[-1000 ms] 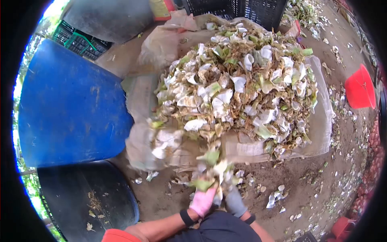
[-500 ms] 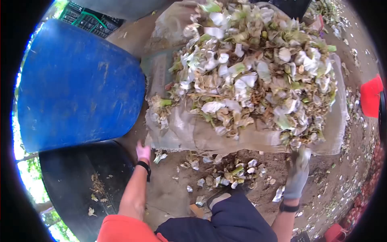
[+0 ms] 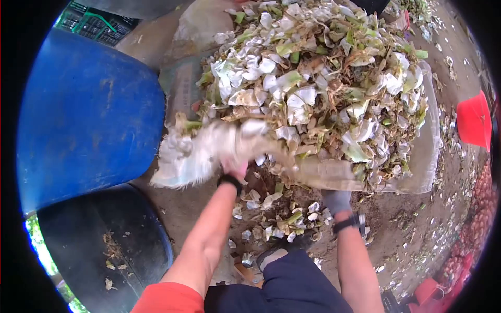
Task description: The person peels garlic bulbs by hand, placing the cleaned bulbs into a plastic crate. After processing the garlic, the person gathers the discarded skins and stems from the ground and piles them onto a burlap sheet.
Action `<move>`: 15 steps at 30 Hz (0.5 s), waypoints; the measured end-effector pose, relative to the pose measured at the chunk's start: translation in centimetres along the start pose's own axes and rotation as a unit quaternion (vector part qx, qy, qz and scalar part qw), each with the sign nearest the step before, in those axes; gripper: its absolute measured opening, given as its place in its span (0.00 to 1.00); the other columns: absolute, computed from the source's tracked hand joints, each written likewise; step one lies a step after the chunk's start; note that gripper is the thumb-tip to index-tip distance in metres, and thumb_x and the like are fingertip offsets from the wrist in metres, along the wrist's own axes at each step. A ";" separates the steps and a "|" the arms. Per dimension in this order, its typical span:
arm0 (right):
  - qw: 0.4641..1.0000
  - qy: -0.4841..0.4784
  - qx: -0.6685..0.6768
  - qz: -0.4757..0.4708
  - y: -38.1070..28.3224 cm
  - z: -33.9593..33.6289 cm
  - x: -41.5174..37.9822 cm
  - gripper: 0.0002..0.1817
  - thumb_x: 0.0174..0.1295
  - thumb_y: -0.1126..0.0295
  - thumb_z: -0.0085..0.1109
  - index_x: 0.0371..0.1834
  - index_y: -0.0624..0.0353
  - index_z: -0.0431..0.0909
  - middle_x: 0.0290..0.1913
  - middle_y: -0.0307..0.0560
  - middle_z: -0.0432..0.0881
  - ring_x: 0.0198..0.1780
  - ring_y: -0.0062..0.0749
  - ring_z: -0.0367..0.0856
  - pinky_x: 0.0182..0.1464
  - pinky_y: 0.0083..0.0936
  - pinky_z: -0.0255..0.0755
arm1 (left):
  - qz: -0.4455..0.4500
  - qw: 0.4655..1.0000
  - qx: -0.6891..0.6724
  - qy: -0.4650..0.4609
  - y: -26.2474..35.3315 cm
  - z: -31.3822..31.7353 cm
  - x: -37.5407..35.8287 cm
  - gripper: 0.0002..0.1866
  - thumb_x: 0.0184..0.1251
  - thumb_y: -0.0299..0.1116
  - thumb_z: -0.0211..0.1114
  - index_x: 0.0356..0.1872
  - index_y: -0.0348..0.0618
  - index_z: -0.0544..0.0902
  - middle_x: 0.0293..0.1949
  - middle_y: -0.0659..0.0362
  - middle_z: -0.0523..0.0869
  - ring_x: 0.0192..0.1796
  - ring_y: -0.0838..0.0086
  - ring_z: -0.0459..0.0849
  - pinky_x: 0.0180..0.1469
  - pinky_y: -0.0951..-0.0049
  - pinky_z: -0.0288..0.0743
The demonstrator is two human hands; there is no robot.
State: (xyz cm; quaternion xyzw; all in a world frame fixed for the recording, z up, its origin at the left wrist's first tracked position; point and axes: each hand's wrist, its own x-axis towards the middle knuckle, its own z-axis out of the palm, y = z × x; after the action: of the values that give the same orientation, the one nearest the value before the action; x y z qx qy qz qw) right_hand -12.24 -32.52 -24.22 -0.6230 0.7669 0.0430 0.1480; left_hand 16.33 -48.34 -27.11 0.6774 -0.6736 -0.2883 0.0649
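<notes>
A heap of white, brown and green plant peelings [image 3: 313, 99] lies on a pale woven plastic sheet [image 3: 422, 172]. My left hand [image 3: 237, 166], in a pink glove, is closed on the near edge of this sheet. Around it the sheet is raised, bunched and blurred, and peelings slide there. My right hand [image 3: 336, 201], in a grey glove, reaches to the near edge further right. Its fingers are hidden under the sheet, so their grip does not show. Loose peelings [image 3: 292, 221] lie on the ground between my arms.
At the left stands a large blue barrel [image 3: 88, 115], with a dark tub [image 3: 104, 245] below it. A dark crate [image 3: 96, 23] is at the upper left. A red bucket [image 3: 474, 120] stands at the right, near scattered peelings and a reddish pile [image 3: 477, 214].
My left hand has moved right to the sheet's near edge, which is now lifted and folded there. My right hand has moved left, its fingers now under the edge.
</notes>
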 end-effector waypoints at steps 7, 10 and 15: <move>0.967 -0.145 0.196 0.075 -6.8 0.4 2.2 0.27 0.70 0.52 0.42 0.69 0.51 0.65 0.70 0.50 0.64 0.72 0.46 0.58 0.74 0.40 0.48 | 0.094 0.994 0.051 0.027 4.5 5.0 -1.9 0.18 0.71 0.32 0.48 0.60 0.41 0.72 0.61 0.47 0.73 0.64 0.58 0.70 0.68 0.63 0.61; 0.944 -0.131 0.299 0.041 -11.0 0.8 1.9 0.29 0.64 0.53 0.50 0.67 0.53 0.66 0.66 0.53 0.69 0.69 0.51 0.61 0.72 0.43 0.49 | 0.082 0.988 0.116 -0.064 5.1 7.3 -6.7 0.17 0.72 0.36 0.48 0.55 0.39 0.76 0.58 0.45 0.75 0.62 0.53 0.73 0.65 0.60 0.65; 0.982 -0.052 0.171 -0.067 -10.6 -0.1 -5.7 0.26 0.51 0.62 0.57 0.56 0.54 0.75 0.59 0.55 0.74 0.67 0.54 0.63 0.70 0.58 0.47 | 0.075 0.983 -0.128 -0.109 5.2 4.2 -15.8 0.21 0.69 0.35 0.55 0.59 0.35 0.71 0.59 0.41 0.74 0.63 0.49 0.70 0.65 0.60 0.63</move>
State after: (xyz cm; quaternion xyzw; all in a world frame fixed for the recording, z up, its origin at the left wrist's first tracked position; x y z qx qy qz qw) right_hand -1.02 -29.54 -21.25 -0.6353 0.7106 -0.0666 0.2952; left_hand 10.94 -32.56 -23.29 0.5755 -0.6829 -0.4389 0.0987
